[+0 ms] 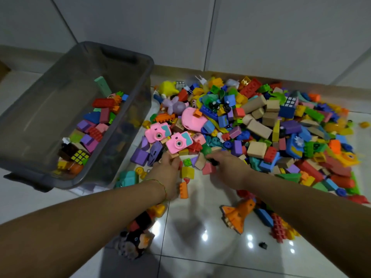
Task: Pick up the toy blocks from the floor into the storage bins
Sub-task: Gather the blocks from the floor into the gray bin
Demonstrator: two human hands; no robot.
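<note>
A big pile of coloured toy blocks point(259, 125) covers the white tiled floor at centre and right. A grey see-through storage bin point(30, 155) stands at the left, with several blocks point(94, 127) in its near corner. My left hand point(167, 171) reaches into the pile's near edge, just below two pink toy cameras point(168, 138); its fingers curl round small blocks, among them a tan piece. My right hand point(228, 167) lies beside it, fingers curled over a small dark piece and a pink block point(207, 169). A yellow block point(187, 172) sits between the two hands.
An orange rocket toy point(237, 214) lies on the tiles near my right forearm. A black and orange plush toy point(136, 237) lies under my left forearm. Red and yellow blocks point(283, 229) sit at the lower right. White cabinet doors point(200, 33) close off the far side.
</note>
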